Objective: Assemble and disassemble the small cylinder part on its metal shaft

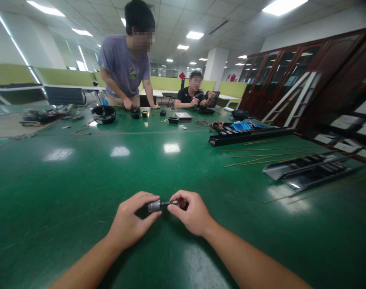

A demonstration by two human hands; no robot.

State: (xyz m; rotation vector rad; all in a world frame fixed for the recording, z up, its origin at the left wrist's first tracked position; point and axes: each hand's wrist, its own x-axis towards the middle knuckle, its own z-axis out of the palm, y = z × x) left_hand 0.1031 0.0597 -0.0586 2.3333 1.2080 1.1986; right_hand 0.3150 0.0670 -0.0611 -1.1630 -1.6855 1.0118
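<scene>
In the head view my left hand [134, 216] pinches the wide silver end of a small metal cylinder with a thin dark shaft [154, 206]. Its thumb and forefinger lie along the two sides of that end. The shaft points right, to where my right hand [190, 210] grips its tip between thumb and forefinger. Something reddish-brown shows inside the curled fingers of the right hand; its kind is unclear. Both hands hold the piece roughly level, low over the green tabletop [80, 180]. The exact kind of the piece cannot be made out.
Black metal rails [249, 135] and thin rods [255, 160] lie to the right. A black round case [104, 115] and a white box [183, 116] sit at the back. One person [125, 64] stands across the table; another person [185, 95] sits holding a dark device.
</scene>
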